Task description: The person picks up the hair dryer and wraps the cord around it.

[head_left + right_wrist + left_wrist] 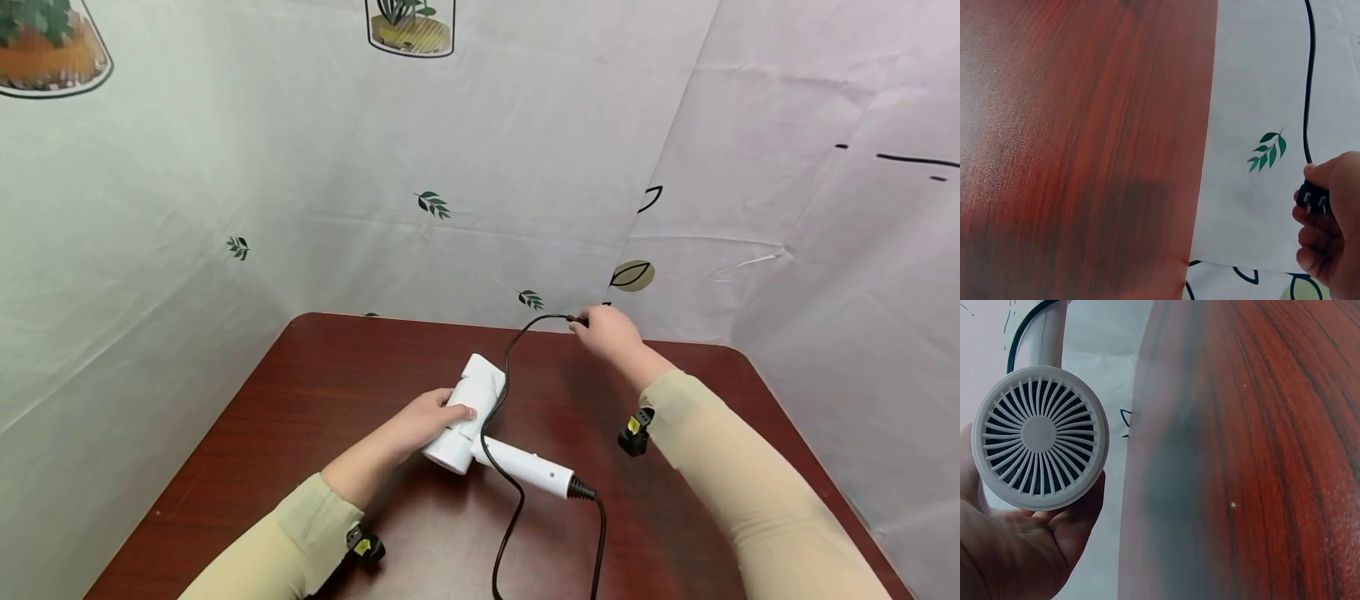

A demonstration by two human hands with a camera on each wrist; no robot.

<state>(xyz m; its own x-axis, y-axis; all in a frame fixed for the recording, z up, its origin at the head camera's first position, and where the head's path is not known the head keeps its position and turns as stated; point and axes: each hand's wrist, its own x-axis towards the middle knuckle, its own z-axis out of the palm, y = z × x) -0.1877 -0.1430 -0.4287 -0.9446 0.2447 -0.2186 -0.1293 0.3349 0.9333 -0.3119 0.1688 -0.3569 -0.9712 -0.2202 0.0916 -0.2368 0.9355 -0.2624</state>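
From the head view, the black cord (pixel 1310 69) drops out past the bottom edge in two strands, so its full run cannot be followed. The plug (pixel 1314 196) is mostly covered by the right hand (pixel 609 331) there; the right wrist view shows it better, though its small metal prongs are partly shadowed. The far side of the hair dryer (pixel 482 390) and most fingers of the left hand (pixel 427 421) under it are hidden, and the left wrist view crops its handle (pixel 525 465) at the top. The left hand grasps the dryer's barrel, thumb across the top, over the near-middle part of a dark red wood-grain table (pixel 360 367). The right thumb and fingers pinch the plug near the table's far edge. The dryer is glossy white, its barrel tilted and its handle angling toward the person's right; a round grille (pixel 1039 434) of curved white slats covers one end.
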